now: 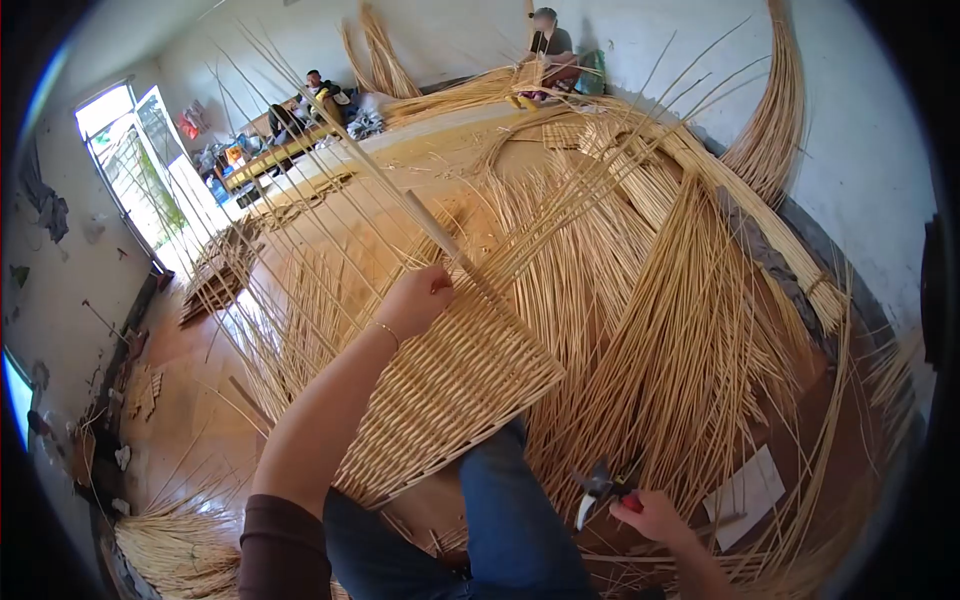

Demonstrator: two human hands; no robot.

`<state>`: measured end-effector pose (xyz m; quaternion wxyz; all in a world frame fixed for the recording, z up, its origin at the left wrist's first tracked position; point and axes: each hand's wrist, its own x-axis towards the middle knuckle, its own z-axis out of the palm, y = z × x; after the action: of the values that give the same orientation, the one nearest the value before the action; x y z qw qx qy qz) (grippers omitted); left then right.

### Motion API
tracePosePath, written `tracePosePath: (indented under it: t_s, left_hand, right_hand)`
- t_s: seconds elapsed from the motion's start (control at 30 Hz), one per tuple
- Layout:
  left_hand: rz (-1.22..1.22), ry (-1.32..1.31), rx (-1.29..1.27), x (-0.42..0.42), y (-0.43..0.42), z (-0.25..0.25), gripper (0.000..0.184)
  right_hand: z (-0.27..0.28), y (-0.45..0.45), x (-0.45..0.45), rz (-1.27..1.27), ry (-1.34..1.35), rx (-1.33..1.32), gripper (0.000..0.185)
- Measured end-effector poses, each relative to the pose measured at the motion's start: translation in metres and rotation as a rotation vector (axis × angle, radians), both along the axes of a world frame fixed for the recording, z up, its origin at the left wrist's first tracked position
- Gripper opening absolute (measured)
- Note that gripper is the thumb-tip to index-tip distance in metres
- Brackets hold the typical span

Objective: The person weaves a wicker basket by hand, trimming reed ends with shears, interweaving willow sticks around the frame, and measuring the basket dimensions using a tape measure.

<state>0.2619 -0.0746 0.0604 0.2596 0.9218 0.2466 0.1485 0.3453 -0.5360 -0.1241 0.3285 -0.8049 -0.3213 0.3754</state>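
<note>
A woven wicker panel [450, 390] slants across my lap, its long loose stakes [290, 240] fanning out beyond the upper edge. My left hand [420, 298] is at that edge with its fingers curled closed; what they pinch, if anything, is hidden. Close beside it, a thick wooden stick [432, 224] runs along the panel's side and out past the weave. Down at the lower right, my right hand [650, 515] grips a pair of pruning shears [597, 490] by the red handle. The blades point away from the panel's lower corner, apart from it.
Loose wicker rods [690, 350] spread over the floor to the right, near a white sheet [746, 495]. Another bundle [180, 540] lies at lower left. Tall rods [775, 120] lean on the wall. Two people sit at the back, one [550, 50] among rods. An open door [150, 170] is left.
</note>
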Motion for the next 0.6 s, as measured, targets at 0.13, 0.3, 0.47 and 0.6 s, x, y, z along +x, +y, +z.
tracePosePath:
  t_s: [0.13, 0.3, 0.47, 0.6]
  left_hand:
    - [0.015, -0.114, 0.016, -0.01, -0.005, -0.003, 0.021]
    - [0.06, -0.097, 0.068, -0.021, -0.017, 0.003, 0.021]
    - [0.04, -0.193, -0.165, -0.035, -0.007, 0.001, 0.027]
    - [-0.014, -0.313, -0.239, -0.043, -0.001, -0.01, 0.025]
  right_hand:
    - [0.038, 0.016, -0.017, 0.252, -0.053, 0.213, 0.047]
    - [-0.051, 0.018, -0.092, -0.032, 0.461, 0.34, 0.038]
    - [-0.018, 0.07, -0.099, -0.076, 0.473, 0.513, 0.033]
    - [0.033, 0.155, -0.058, 0.053, 0.858, 0.572, 0.026]
